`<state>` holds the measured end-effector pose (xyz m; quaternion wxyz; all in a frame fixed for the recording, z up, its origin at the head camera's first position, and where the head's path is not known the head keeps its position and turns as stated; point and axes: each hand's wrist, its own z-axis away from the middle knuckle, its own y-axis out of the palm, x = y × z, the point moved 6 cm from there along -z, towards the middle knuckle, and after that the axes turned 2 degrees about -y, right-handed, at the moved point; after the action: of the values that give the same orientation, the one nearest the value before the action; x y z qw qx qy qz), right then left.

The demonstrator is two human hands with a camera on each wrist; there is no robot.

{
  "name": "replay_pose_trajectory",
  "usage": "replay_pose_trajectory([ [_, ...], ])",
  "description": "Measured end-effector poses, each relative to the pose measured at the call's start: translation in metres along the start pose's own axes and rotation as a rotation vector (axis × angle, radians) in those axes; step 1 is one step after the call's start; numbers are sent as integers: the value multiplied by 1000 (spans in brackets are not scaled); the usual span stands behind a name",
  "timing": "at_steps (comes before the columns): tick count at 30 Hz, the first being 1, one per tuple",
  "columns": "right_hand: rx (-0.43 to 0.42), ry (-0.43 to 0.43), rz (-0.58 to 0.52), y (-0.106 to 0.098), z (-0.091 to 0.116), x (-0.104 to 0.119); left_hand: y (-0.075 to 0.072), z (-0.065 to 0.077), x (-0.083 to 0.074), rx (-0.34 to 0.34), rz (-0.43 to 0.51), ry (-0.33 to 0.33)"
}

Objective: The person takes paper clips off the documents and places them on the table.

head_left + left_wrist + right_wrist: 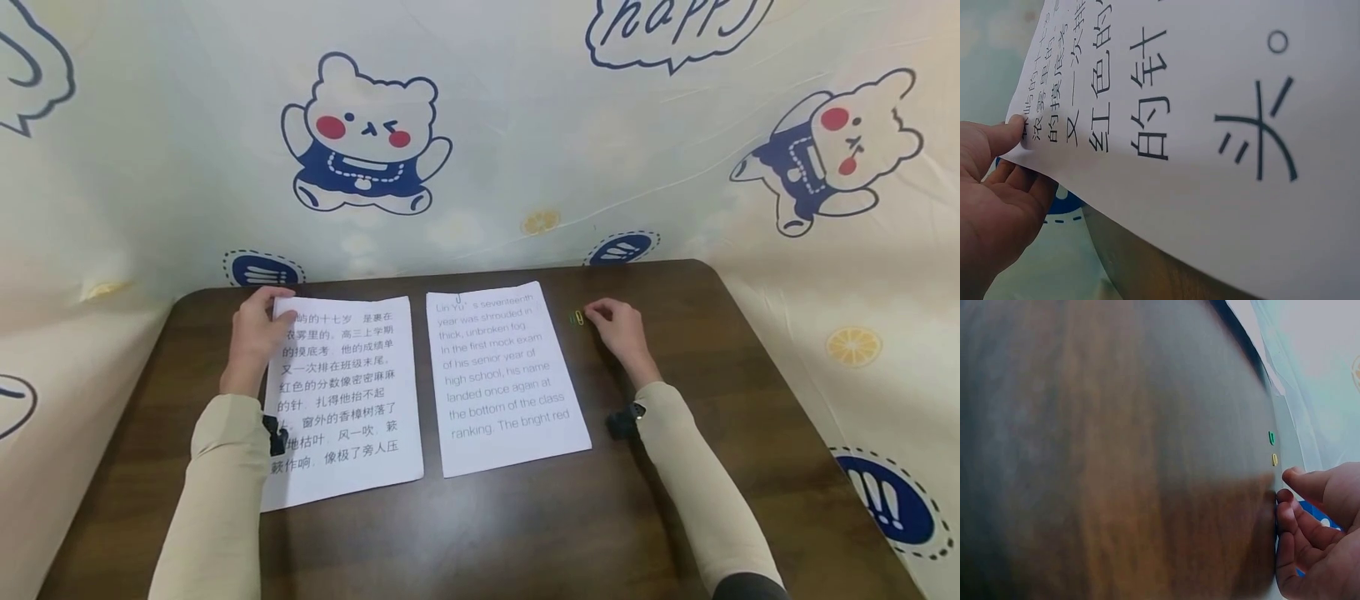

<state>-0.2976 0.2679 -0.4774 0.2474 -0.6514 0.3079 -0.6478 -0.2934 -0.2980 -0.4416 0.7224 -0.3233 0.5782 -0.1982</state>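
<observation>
My left hand [258, 333] grips the top left corner of a sheet printed with Chinese text [337, 392]. In the left wrist view, its thumb lies over the printed face and the fingers are behind the sheet [1210, 206]. A yellow paper clip [580, 317] and a green paper clip [573, 318] lie on the table. Just right of them is my right hand [618, 329], thumb and fingers bent toward each other. In the right wrist view, a small gap shows between thumb and fingertips, close to the yellow clip [1274, 460], with the green clip [1271, 437] beyond it.
Between the hands lies a sheet with English text [498, 383], a paper clip [458, 298] on its top edge. The dark wooden table [480, 533] has a back edge against a patterned cloth [495, 142].
</observation>
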Motion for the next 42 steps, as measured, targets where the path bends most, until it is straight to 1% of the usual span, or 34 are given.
replay_pose_trajectory([
  [8,5,-1,-1,4,2,-1,1,3,4,29,-32,11],
  [17,11,-3,-17,8,4,-3,1,-2,7,85,-54,1],
  [24,4,-12,-19,7,6,-2,2,2,14,77,-59,-2],
  [29,4,-23,-15,6,3,0,-1,4,14,51,-69,6],
  [32,-2,-24,-17,4,1,0,-2,6,6,36,-86,39],
  [34,-2,-18,-18,2,1,0,-2,7,-4,33,-98,74],
  [38,2,12,-40,0,0,-3,2,15,-34,30,-95,145],
  [42,8,39,-68,-2,-1,-7,12,25,-69,46,-40,207],
])
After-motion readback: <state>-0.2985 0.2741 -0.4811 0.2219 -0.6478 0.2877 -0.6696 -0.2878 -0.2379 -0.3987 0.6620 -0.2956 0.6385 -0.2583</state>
